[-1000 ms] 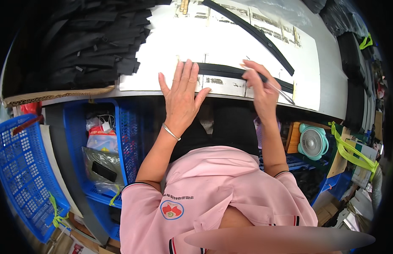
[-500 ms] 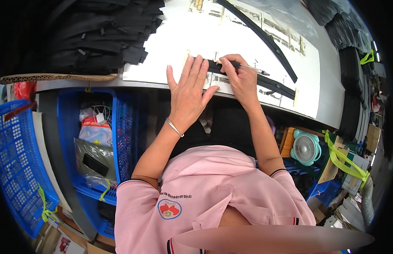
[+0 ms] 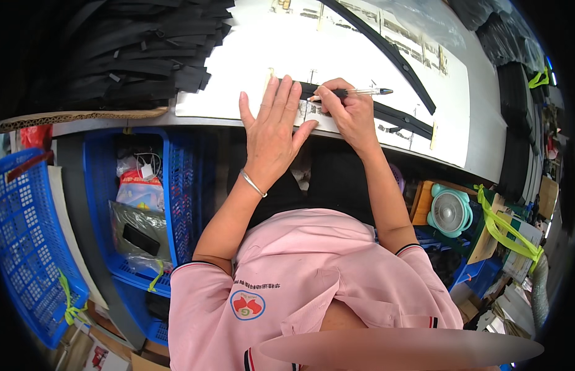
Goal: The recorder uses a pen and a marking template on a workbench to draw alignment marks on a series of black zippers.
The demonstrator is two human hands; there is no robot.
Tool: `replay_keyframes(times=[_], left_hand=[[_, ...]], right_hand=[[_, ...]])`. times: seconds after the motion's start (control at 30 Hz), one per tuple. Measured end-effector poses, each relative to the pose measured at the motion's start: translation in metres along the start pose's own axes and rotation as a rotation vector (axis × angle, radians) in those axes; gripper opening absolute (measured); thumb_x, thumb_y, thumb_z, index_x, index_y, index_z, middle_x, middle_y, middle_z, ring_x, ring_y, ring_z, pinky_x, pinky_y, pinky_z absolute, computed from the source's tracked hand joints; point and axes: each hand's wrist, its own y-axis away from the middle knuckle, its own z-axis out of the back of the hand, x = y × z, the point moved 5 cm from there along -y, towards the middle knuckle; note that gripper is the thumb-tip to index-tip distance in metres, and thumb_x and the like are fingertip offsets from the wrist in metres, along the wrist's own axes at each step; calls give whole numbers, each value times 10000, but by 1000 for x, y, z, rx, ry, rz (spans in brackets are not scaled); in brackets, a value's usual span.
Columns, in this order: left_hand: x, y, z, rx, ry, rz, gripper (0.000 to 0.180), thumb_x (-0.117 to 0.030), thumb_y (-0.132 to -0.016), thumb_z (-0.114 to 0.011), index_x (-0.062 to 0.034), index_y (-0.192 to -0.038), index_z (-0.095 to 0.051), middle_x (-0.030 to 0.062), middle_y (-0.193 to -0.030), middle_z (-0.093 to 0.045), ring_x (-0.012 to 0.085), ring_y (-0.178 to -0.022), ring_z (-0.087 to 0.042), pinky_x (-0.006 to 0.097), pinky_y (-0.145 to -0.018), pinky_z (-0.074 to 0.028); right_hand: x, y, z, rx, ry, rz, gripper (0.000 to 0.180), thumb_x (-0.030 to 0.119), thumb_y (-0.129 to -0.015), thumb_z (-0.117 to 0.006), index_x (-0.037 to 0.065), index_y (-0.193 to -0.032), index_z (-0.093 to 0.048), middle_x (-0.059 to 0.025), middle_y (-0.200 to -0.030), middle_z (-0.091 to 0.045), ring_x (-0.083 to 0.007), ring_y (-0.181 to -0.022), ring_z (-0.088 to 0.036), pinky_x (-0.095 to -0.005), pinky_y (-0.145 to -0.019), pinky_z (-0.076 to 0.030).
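My left hand (image 3: 274,127) lies flat, fingers spread, pressing on the left end of a long black strip (image 3: 399,117). That strip lies along the near edge of a white board (image 3: 238,74) with dark marks drawn on it. In my right hand (image 3: 354,117) is a pen (image 3: 364,91), its clear barrel pointing right and its writing end low over the strip beside my left fingers. Whether the tip touches the strip I cannot tell. A second black strip (image 3: 392,55) runs slantwise across the board farther off.
A thick pile of black strips (image 3: 133,55) rests on cardboard (image 3: 83,119) at the table's left. Below stand blue plastic baskets (image 3: 170,204); one holds bags and a phone (image 3: 141,239). A small turquoise fan (image 3: 450,211) is at lower right. Black bundles (image 3: 516,117) line the right.
My right hand has shifted slightly left, and the pen has turned, its rear end swinging up and away from the strip. My left hand stays pressed down.
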Motion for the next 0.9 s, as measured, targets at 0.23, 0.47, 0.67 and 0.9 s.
replay_keyframes(times=[0.23,0.47,0.67,0.9], left_hand=[[-2,-2,0,15,-5,-3,707,-418,-924,-720,-68,-1503,-513,105,-1563,-496,275,-1498,-390,634,-1209,-101],[0,-1,-2,22,-35,-6,713,-420,-936,-715,-71,-1518,-498,108,-1569,-494,278,-1507,-379,625,-1219,-72],[-1,-2,-3,39,-37,-19,710,-410,-952,-704,-59,-1528,-483,117,-1587,-474,283,-1525,-352,626,-1220,-58],[-19,-6,-4,62,3,-13,755,-419,-947,-704,-61,-1557,-440,122,-1616,-430,306,-1548,-304,648,-1216,-41]], right_hand=[[4,1,2,-11,37,43,230,91,-970,-655,-84,-828,-701,-49,-878,-739,-106,-589,-598,-266,-541,-443],[6,23,47,-232,-12,18,142,97,-999,-630,-1,-948,-718,-14,-771,-702,-20,-619,-550,-221,-545,-430],[-15,36,92,-441,129,-83,229,105,-1000,-634,-69,-862,-692,-38,-807,-709,-49,-584,-558,-231,-537,-423],[-23,36,92,-429,132,-59,303,111,-993,-649,-105,-781,-666,-20,-856,-716,-54,-556,-549,-253,-521,-411]])
